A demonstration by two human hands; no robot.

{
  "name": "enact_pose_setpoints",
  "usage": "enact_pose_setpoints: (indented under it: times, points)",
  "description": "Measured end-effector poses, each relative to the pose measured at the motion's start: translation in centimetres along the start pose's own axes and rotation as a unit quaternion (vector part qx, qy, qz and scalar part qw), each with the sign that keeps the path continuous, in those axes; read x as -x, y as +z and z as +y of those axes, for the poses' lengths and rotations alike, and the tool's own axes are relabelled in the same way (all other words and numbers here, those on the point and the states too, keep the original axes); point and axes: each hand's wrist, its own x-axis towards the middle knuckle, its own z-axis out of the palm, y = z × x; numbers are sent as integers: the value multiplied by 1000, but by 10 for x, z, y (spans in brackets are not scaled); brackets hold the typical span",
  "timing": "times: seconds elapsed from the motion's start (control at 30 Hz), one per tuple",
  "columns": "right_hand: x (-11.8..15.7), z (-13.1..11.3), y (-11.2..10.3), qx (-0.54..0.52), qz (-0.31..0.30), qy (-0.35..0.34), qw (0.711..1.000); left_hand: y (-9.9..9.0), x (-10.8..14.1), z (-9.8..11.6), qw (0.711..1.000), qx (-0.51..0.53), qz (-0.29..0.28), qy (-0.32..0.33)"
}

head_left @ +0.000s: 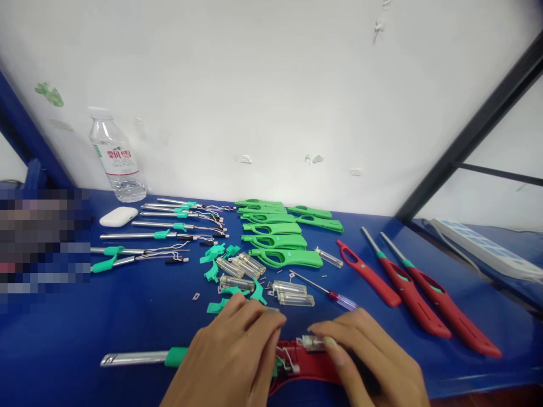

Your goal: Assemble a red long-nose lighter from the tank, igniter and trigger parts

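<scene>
My left hand (229, 353) lies over the near end of an opened stick lighter, its fingers closed on the red half shell (316, 366). A metal tube (136, 358) with a green collar (176, 356) sticks out to the left of that hand. White wires (288, 356) and a bit of green show inside the shell. Between thumb and fingers, my right hand (375, 356) pinches a clear fuel tank (312, 342) at the shell's upper edge. Whether the tank is seated cannot be seen. My hands hide parts of the shell.
Beyond my hands lie several clear tanks (289, 288), green triggers (211, 271) and a screwdriver (341, 299). Green shells (278, 243) and wired metal tubes (139, 236) are behind. Red lighters (424, 305) and a power strip (483, 246) lie right; a bottle (119, 164) stands back left.
</scene>
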Motion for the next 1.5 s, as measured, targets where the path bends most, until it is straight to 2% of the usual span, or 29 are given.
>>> enact_pose_setpoints:
  times: [0.1, 0.27, 0.37, 0.5, 0.63, 0.77, 1.03, 1.33, 1.5]
  points:
    - [-1, 1, 1, 4, 1, -3, 1000, 0, 0, 0, 1000, 9, -13, 4]
    - [-2, 4, 1, 18, -10, -18, 1000, 1, 3, -7, 997, 34, -67, 1]
    - [-1, 5, 1, 22, -23, -36, 999, 0, 8, -10, 996, 9, -81, 21]
    - [-4, 3, 2, 20, -25, -41, 999, -2, 12, -12, 996, -36, -70, 39]
    - [-8, 3, 3, 22, -13, -50, 998, 0, 14, -14, 995, -28, -63, 66]
    - [-4, 6, 1, 10, -30, -44, 999, 3, 16, -16, 995, -28, -77, 60]
    - [-1, 7, 1, 13, -28, -37, 999, 2, 14, -11, 995, -38, -80, 50]
    - [0, 10, 0, 15, -35, -45, 998, 2, 16, -8, 996, -31, -61, 51]
    - [-1, 8, -1, 13, -35, -51, 998, -1, -2, 1, 998, -39, -21, 50]
